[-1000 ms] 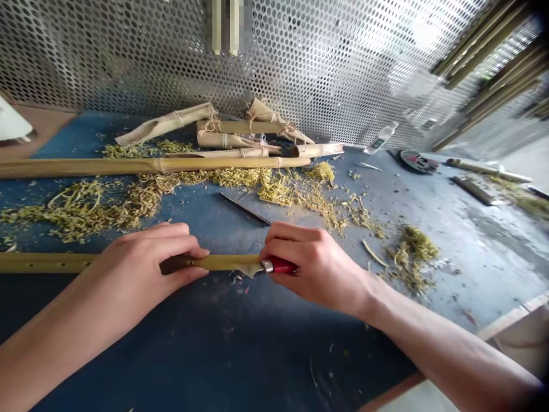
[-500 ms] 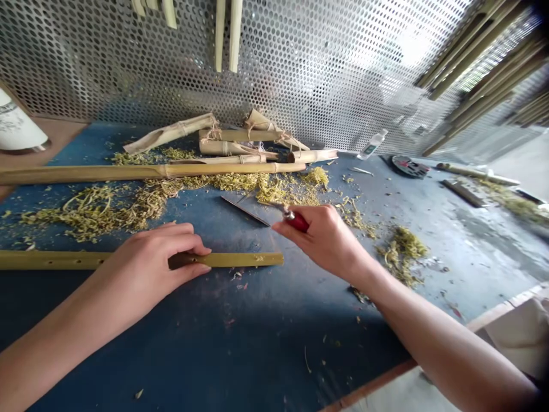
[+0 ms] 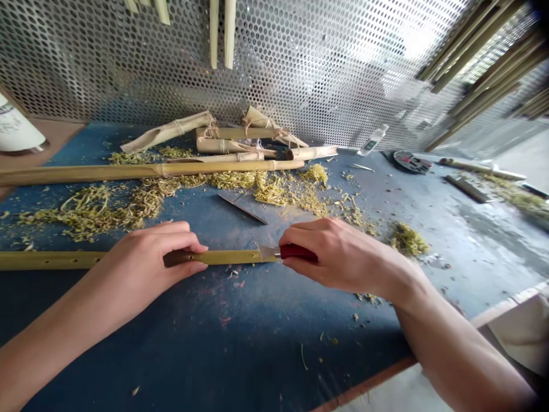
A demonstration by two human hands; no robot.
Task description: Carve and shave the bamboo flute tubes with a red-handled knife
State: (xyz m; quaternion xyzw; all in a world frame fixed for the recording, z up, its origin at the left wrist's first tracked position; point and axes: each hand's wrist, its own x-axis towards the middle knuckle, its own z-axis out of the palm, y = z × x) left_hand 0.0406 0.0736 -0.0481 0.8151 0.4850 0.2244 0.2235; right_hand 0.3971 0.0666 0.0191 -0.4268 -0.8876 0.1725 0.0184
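Head view: thin steel blade (image 3: pixel 268 253) over the right end of a slender yellow-green bamboo tube (image 3: pixel 231 257)

The tube lies across the dark blue worktop (image 3: pixel 193 343), in front of the person, holes showing toward its left. The left hand (image 3: pixel 154 257) pinches it, thumb and fingers narrow around it; the right hand (image 3: pixel 334 254) has its fingers wrapped around the glossy red handle (image 3: pixel 298 253) that carries the blade. Whether the edge bites or merely rests, I cannot tell. The likeliest trouble is a slip: too hard a leftward push could run the edge along the tube to the left thumb. A weak pinch could let the tube roll, spoiling the cut. Heavy pressure near the tip might split the grain.
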